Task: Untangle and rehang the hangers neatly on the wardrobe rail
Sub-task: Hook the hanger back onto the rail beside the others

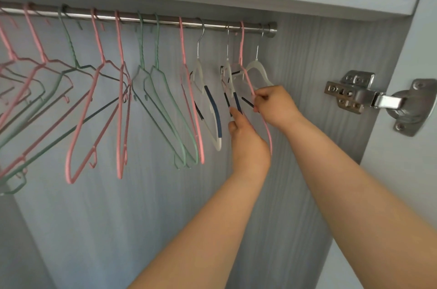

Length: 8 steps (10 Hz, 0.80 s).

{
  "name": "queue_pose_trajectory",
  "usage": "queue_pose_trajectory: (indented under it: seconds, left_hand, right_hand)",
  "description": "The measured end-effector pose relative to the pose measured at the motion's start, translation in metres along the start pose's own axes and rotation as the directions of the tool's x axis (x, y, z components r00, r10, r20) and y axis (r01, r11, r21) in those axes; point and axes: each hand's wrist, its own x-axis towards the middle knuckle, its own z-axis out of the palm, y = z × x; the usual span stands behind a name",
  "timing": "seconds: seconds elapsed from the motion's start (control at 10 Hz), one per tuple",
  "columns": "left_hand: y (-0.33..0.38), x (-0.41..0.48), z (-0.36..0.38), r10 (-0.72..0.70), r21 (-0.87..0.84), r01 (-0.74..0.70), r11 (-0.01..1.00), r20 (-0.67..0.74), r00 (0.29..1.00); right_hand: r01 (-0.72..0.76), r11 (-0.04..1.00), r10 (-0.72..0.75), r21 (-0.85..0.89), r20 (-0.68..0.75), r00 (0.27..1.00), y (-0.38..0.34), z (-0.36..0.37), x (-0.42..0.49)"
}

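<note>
Right hand (272, 105) pinched on pink hanger (246, 76) arm, left hand (246, 140) just below-left, fingers closed on white hanger (230, 90) with dark grips, both hangers hooked on rail (165, 21) above hands, more pink and green hangers spread left, hinge (359, 93) right of hands

Hangers (118, 90) along the rail (165, 21), hinge (361, 93) on the door right of them

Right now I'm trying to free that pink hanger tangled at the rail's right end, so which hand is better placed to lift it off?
The right hand: it already pinches the pink hanger. The left hand is on the neighbouring white hanger, steadying it.
</note>
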Motion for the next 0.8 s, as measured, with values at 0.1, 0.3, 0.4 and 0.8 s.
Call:
queue_pose_trajectory:
  seconds: [0.1, 0.3, 0.4, 0.8]
  left_hand:
    - [0.001, 0.002, 0.002, -0.010, 0.013, 0.010, 1.000, -0.008, 1.000]
    - [0.002, 0.001, 0.003, -0.011, 0.019, 0.011, 1.000, -0.002, 1.000]
    - [0.001, 0.000, 0.002, -0.004, 0.037, 0.005, 0.999, -0.024, 1.000]
    - [-0.003, -0.045, -0.015, 0.089, -0.049, -0.094, 0.994, -0.096, 0.991]
  right_hand:
    - [-0.001, 1.000, 0.001, 0.018, 0.000, 1.000, 0.000, 0.002, 0.000]
    - [0.013, 1.000, -0.013, -0.007, 0.010, 1.000, 0.000, 0.004, -0.001]
    - [0.000, 0.999, 0.000, -0.033, 0.024, 1.000, -0.001, 0.003, -0.005]
    - [0.204, 0.978, -0.191, 0.042, -0.218, 0.957, -0.010, -0.028, -0.082]
